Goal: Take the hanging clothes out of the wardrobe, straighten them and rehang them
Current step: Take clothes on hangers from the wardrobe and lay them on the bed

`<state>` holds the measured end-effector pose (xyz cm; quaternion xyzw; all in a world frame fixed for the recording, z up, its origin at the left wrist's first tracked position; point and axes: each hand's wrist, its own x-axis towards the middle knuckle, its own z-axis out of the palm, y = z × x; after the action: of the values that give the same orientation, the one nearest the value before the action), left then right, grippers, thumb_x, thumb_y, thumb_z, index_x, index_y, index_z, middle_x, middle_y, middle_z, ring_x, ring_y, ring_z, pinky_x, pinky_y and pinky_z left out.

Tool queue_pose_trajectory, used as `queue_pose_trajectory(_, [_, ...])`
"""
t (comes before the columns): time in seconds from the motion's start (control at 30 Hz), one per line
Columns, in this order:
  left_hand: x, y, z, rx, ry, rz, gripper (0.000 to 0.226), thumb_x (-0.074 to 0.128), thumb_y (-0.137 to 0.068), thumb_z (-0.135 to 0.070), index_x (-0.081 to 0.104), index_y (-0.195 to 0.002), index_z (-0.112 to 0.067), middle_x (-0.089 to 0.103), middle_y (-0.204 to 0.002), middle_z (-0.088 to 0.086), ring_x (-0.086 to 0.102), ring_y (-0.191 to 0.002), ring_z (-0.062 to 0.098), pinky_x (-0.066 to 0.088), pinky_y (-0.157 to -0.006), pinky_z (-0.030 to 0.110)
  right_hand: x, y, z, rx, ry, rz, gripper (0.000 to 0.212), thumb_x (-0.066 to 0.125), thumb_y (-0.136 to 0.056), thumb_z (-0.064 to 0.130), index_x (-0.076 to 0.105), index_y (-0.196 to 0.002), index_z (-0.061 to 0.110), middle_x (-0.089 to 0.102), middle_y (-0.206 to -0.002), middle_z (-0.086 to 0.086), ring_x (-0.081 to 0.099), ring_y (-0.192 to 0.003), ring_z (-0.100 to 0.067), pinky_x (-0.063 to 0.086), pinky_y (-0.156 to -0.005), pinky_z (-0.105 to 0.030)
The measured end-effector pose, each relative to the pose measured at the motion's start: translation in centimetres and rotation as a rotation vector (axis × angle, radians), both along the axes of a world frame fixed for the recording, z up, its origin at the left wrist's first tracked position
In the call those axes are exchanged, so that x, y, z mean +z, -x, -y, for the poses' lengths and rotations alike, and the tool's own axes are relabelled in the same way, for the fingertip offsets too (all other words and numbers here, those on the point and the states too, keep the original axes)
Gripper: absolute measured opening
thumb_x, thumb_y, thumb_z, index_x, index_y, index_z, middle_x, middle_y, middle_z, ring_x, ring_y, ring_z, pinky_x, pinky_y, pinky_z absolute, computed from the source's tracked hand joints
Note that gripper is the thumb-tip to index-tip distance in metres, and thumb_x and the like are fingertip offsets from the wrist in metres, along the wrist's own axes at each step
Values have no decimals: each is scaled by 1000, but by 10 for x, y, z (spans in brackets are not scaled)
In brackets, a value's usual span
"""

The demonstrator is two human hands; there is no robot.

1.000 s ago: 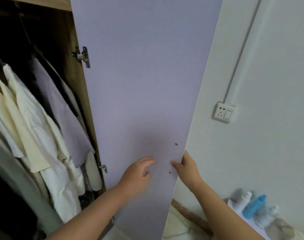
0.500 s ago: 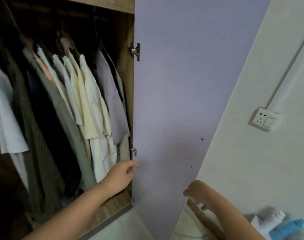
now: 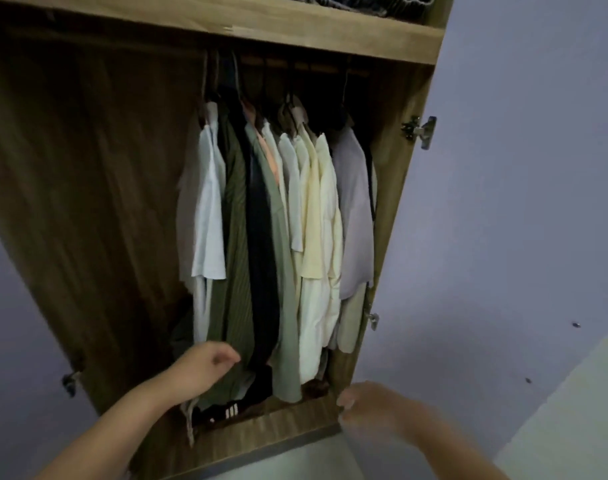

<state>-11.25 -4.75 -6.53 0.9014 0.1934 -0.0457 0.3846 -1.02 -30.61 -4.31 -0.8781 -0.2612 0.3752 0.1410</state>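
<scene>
A wardrobe [image 3: 98, 202] stands open, its pale lilac door [image 3: 524, 202] swung out to the right on metal hinges. Inside, a row of hanging clothes [image 3: 278, 220] is bunched together on hangers in the middle and right of the dark rail [image 3: 295, 65]; the left part of the compartment shows only the wooden back panel. From left to right the garments include a white shirt [image 3: 209, 209], a ribbed olive garment [image 3: 235, 244], a dark one, a sage green one, several cream shirts and a lilac top [image 3: 354, 216] nearest the door. None has been taken out yet. The left hand [image 3: 205, 367] reaches in low, its fingers loosely curled and holding nothing, just in front of the olive garment's hem. The right hand [image 3: 368, 405] hovers near the wardrobe's bottom front edge, too blurred to tell how its fingers lie. To do this step well, the likely best approach is to reach up to the rail rather than tug at hems, lift one hanger's hook clear while the other hand parts its neighbours, and start from an outer garment so the tightly packed row does not drag along.
</scene>
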Motion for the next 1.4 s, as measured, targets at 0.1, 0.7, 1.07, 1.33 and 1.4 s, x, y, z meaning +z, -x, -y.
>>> queue_pose_trajectory(0.1, [14,14,-51,10,-39,-44,21,47,-95,-14,63,-92,-28,62,-101,-7,58,-98,7,47,-90,21,6,-1,-56,69,-14,11,41,45,-94,22,51,-125,-4,53,-123,-20,53,-114,-30,41,-78,-28])
queue_pose_trajectory(0.7, [96,-51,-165,208,42,389,41,45,-95,-6,45,-135,-15,51,-132,1,47,-116,8,34,-92,15,133,-44,-290,-252,-1012,352,50,44,-92,0,37,-139,18,49,-110,15,50,-93,3,42,-70,-3])
queue_pose_trajectory(1.07, [146,-130,-186,264,316,702,52,45,-95,-7,36,-138,-35,50,-122,-20,53,-96,-15,44,-73,3,162,-100,-366,-184,-1141,-131,23,43,-97,14,60,-108,23,65,-107,-3,64,-99,-16,51,-94,-35])
queue_pose_trajectory(1.33, [156,-121,-204,316,297,784,47,45,-91,4,53,-121,-32,67,-103,-17,61,-94,-9,46,-71,4,178,-112,-431,-260,-1207,-257,40,48,-92,9,42,-130,20,56,-106,-3,56,-88,-11,46,-73,-24])
queue_pose_trajectory(1.4, [158,-119,-209,305,267,774,48,47,-91,4,52,-125,-30,66,-111,-16,59,-102,-7,48,-79,7,181,-114,-438,-315,-1234,-271,37,48,-89,1,45,-120,21,54,-95,-1,55,-83,-11,46,-71,-24])
